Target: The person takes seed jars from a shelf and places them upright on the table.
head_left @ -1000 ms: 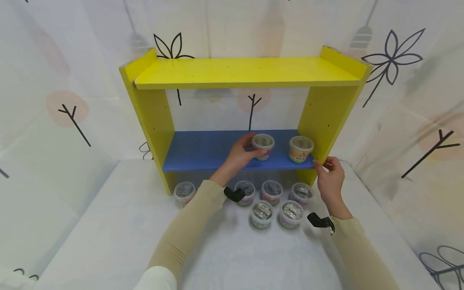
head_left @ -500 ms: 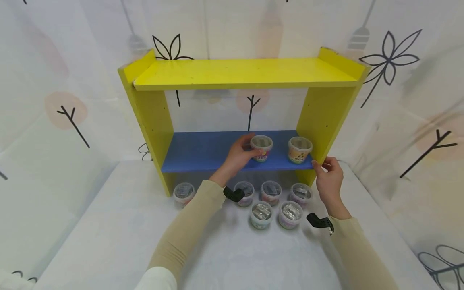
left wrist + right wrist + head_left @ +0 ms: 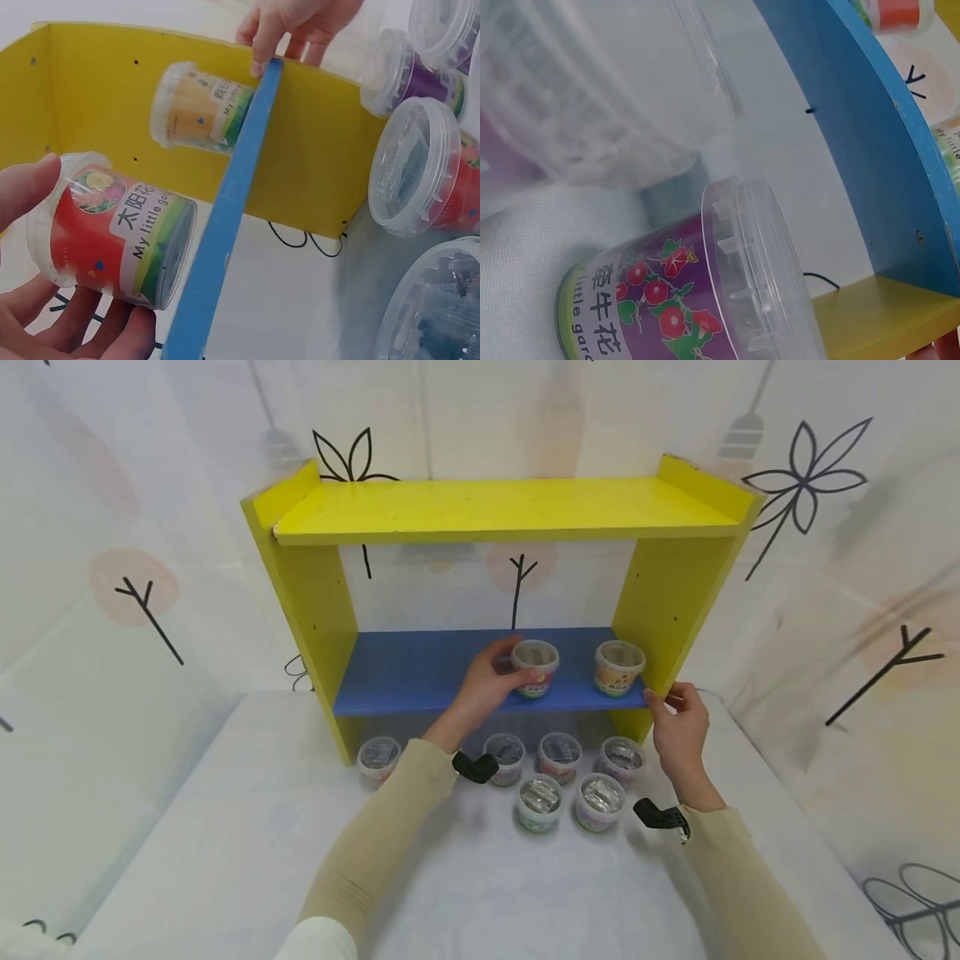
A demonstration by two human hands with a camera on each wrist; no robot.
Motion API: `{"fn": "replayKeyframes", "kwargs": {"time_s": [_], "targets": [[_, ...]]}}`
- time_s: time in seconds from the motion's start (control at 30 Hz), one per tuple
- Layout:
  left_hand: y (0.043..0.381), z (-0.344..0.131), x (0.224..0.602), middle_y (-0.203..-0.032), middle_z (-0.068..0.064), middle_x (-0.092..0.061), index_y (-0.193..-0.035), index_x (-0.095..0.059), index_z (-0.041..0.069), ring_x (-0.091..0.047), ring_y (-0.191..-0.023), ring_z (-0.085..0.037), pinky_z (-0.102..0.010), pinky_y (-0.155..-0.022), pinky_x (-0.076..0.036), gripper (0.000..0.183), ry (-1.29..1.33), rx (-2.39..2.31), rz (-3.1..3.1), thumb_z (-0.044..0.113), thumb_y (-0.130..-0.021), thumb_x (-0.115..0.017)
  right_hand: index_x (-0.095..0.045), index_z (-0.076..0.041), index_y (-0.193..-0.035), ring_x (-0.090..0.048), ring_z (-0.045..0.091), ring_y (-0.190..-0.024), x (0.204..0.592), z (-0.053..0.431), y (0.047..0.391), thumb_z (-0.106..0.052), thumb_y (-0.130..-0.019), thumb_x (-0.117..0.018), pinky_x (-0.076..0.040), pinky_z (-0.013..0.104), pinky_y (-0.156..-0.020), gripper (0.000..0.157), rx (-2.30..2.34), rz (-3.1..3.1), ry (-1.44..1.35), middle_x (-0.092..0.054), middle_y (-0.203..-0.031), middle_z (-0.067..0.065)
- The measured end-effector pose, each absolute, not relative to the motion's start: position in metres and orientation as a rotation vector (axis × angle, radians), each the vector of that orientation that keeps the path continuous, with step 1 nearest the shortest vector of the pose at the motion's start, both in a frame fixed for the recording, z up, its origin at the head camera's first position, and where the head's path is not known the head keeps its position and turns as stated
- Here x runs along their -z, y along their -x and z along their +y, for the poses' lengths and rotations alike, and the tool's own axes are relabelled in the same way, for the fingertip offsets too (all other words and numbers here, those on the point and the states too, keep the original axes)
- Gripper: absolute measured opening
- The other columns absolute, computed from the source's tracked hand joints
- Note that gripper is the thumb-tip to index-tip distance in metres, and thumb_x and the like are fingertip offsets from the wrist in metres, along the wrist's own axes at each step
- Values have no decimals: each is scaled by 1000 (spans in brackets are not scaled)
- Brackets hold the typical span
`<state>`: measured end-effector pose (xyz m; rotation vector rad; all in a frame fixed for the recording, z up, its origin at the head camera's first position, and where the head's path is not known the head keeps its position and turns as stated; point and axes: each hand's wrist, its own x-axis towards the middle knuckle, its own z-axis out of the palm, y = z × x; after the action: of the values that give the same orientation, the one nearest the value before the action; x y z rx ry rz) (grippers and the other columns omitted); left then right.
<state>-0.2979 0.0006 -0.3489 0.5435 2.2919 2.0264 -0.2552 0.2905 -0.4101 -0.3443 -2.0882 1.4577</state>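
My left hand [image 3: 478,687] grips a clear plastic cup with a red flower label [image 3: 112,236], thumb on one side and fingers on the other. The cup [image 3: 536,655] is upright at the middle blue shelf [image 3: 420,668], close to its front edge. To its right on that shelf stands a cup with an orange label [image 3: 618,675]. Around the front edge of the yellow side panel [image 3: 656,602], my right hand [image 3: 681,731] holds the shelf unit, thumb at the end of the blue board. In the left wrist view, right-hand fingertips [image 3: 259,52] show beside that board.
Several lidded cups stand on the white table below the shelf: one at the left [image 3: 378,756], others in a row such as a purple-labelled one [image 3: 667,292], with two in front, including a foil-topped cup [image 3: 600,802]. The yellow top board [image 3: 480,510] spans above the blue shelf.
My left hand has moved slightly left along the blue shelf with the red-labelled cup. The right hand keeps its hold on the shelf unit.
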Motion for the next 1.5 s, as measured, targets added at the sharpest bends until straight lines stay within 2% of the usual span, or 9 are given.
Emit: {"fn": "replayKeyframes", "kwargs": {"time_s": [0.37,0.53,0.73,0.9,1.17,1.5], "targets": [[273,-18,351,-137,-4,-52,-145,-49,18,-54,-123,-26,-39,-91,-54,63,-685,-2033,2250,18,-89,-77,-56,-2,-125,-52,24,-118,410,290,256,-32,-98,-63,-49,41,-101,40,-1463,-2096,355,-55,-123,9],[258,-28,355,-137,-3,-53,-145,-50,20,-56,-122,-23,-39,-93,-53,63,-676,-2039,2251,18,-88,-77,-56,-2,-124,-52,25,-118,409,290,256,-31,-99,-63,-49,42,-101,40,-1465,-2094,363,-55,-123,10],[244,-39,363,-136,-6,-53,-145,-49,14,-59,-119,-25,-38,-91,-55,64,-664,-2108,2188,11,-88,-77,-57,-1,-124,-53,24,-117,409,290,256,-31,-98,-63,-50,41,-100,39,-1461,-2090,365,-56,-123,11],[230,-49,370,-134,-9,-54,-143,-49,14,-58,-120,-25,-37,-94,-53,62,-664,-2140,2137,8,-88,-76,-56,-2,-125,-53,25,-118,409,290,256,-31,-99,-63,-50,41,-100,40,-1468,-2094,368,-56,-125,10],[219,-59,379,-138,-9,-52,-145,-48,13,-54,-125,-26,-38,-103,-47,66,-661,-2065,2197,9,-86,-78,-56,-2,-126,-52,23,-117,408,289,254,-31,-99,-63,-50,39,-100,40,-1474,-2088,369,-55,-124,10],[209,-75,394,-139,-7,-51,-144,-50,14,-51,-127,-27,-40,-104,-46,65,-616,-1974,2249,14,-86,-79,-57,-2,-124,-53,24,-116,408,289,255,-31,-98,-63,-51,37,-98,40,-1466,-2089,368,-56,-122,9]]}}
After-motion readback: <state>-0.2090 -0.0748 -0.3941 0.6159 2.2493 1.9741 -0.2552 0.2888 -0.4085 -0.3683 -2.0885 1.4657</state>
